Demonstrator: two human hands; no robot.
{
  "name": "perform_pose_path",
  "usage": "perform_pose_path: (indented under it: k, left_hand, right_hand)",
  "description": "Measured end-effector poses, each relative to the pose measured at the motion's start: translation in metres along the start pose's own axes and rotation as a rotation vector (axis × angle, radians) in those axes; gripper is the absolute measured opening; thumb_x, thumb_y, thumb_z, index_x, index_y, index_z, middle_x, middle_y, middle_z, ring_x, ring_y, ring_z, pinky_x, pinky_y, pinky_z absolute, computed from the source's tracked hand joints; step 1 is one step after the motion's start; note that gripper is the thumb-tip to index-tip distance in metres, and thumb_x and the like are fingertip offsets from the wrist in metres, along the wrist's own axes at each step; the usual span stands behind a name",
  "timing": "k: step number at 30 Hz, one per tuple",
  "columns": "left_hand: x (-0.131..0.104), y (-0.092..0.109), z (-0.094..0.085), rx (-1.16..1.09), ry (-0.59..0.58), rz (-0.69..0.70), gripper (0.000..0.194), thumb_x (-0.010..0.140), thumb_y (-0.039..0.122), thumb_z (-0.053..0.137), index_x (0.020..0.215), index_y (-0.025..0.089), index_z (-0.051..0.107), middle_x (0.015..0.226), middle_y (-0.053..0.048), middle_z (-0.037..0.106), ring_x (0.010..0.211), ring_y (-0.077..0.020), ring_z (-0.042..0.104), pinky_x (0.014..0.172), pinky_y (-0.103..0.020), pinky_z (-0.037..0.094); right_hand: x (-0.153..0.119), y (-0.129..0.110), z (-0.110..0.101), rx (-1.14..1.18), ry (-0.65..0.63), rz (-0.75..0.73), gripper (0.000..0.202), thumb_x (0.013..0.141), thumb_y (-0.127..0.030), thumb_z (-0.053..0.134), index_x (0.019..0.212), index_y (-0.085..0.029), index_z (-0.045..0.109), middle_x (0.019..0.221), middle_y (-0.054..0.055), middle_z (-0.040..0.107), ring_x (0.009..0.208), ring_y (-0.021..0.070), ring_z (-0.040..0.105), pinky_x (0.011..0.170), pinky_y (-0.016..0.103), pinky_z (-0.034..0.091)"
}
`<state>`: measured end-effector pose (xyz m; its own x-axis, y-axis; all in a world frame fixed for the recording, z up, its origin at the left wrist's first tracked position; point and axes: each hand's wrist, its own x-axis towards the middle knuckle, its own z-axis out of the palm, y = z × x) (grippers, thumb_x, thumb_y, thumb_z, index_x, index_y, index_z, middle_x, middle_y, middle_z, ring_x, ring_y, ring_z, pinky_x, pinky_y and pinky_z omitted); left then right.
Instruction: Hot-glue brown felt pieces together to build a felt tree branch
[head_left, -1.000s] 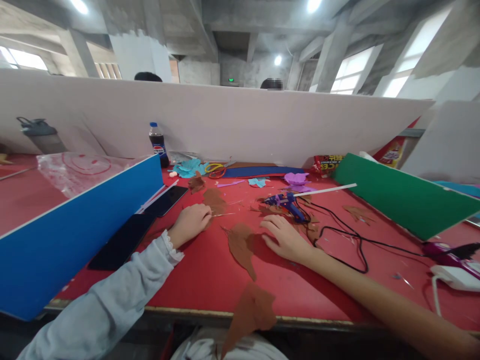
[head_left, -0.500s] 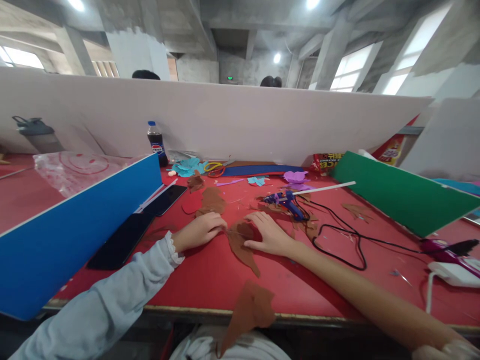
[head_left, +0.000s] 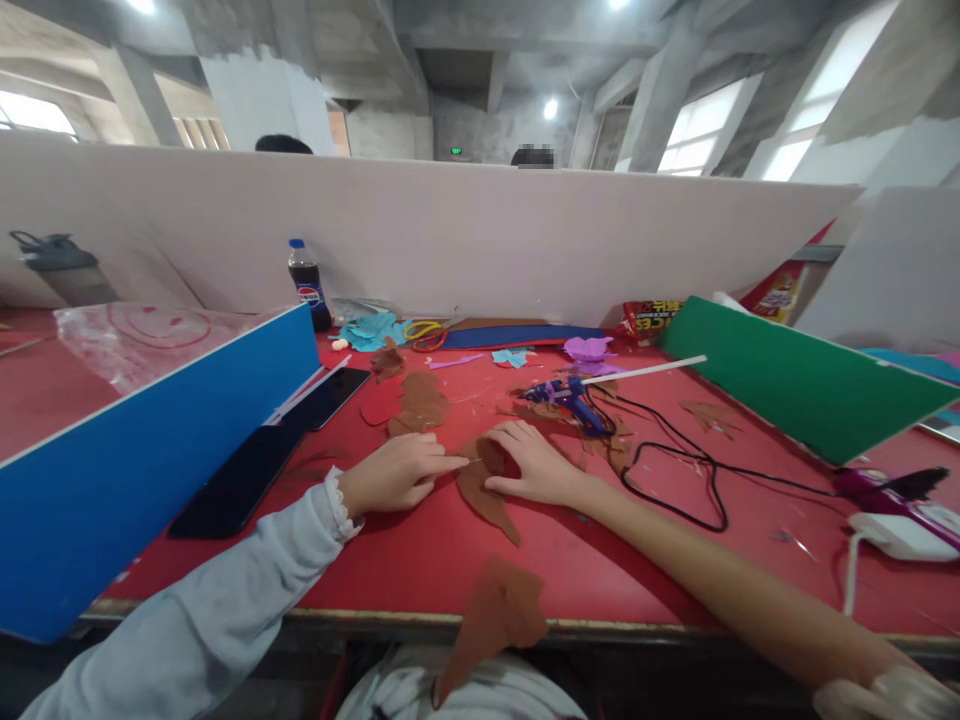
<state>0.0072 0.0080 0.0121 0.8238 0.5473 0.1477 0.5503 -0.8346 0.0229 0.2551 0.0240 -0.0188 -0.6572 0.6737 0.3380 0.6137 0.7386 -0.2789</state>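
A curved brown piece [head_left: 484,500] lies on the red table between my two hands. My left hand [head_left: 397,472] has its index finger stretched out to the piece's left edge, with the other fingers curled below. My right hand [head_left: 534,465] rests over the piece's right side, thumb and fingers apart, its fingertips on the brown material. Another brown piece [head_left: 499,605] hangs over the table's front edge by my lap. Behind my right hand lies a blue glue gun [head_left: 574,400] with a white stick in it.
Brown scraps [head_left: 420,400], yellow-handled scissors [head_left: 425,335] and a cola bottle [head_left: 307,285] are farther back. Phones [head_left: 236,485] lie beside a blue board [head_left: 150,450] at left. A black cord [head_left: 720,490] curls before a green board [head_left: 795,390] at right.
My left hand has changed from fingertips gathered at the piece's edge to a stretched index finger. My right hand has hardly moved. The whole view has shifted slightly.
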Motion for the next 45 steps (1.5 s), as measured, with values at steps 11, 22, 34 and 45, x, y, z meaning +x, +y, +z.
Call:
perform_pose_path:
  k: [11, 22, 34, 45]
  left_hand:
    - [0.0000, 0.0031, 0.0049, 0.015, -0.046, -0.001, 0.049, 0.076, 0.009, 0.041, 0.124, 0.019, 0.048, 0.087, -0.006, 0.061, 0.081, -0.0185, 0.055, 0.074, -0.030, 0.041]
    - [0.0006, 0.0029, 0.0070, 0.035, -0.042, -0.004, 0.044, 0.076, 0.008, 0.042, 0.118, 0.017, 0.052, 0.089, -0.007, 0.061, 0.085, -0.0197, 0.054, 0.077, -0.031, 0.041]
    - [0.0017, 0.0056, 0.0040, 0.096, -0.036, -0.042, 0.036, 0.078, 0.010, 0.044, 0.111, 0.017, 0.056, 0.084, -0.005, 0.059, 0.080, -0.0185, 0.053, 0.072, -0.029, 0.041]
    - [-0.0019, -0.0028, 0.0057, 0.074, -0.034, -0.039, 0.038, 0.077, 0.009, 0.043, 0.111, 0.018, 0.056, 0.086, -0.005, 0.060, 0.083, -0.0184, 0.054, 0.076, -0.030, 0.041]
  right_hand:
    - [-0.0004, -0.0015, -0.0012, 0.003, -0.008, 0.004, 0.053, 0.075, -0.050, 0.058, 0.116, -0.018, 0.048, 0.110, 0.011, 0.052, 0.102, 0.0247, 0.046, 0.087, 0.038, 0.037]
    - [0.0000, -0.0008, -0.0010, -0.002, -0.011, 0.008, 0.054, 0.074, -0.051, 0.058, 0.117, -0.019, 0.048, 0.111, 0.011, 0.053, 0.102, 0.0251, 0.045, 0.088, 0.039, 0.036]
    - [-0.0006, -0.0002, -0.0010, -0.040, -0.031, -0.003, 0.055, 0.075, -0.052, 0.056, 0.117, -0.017, 0.049, 0.110, 0.011, 0.052, 0.103, 0.0248, 0.044, 0.090, 0.039, 0.035]
    - [-0.0008, -0.0003, -0.0019, -0.063, -0.037, -0.011, 0.054, 0.076, -0.052, 0.055, 0.117, -0.017, 0.052, 0.108, 0.010, 0.053, 0.101, 0.0241, 0.044, 0.090, 0.039, 0.033]
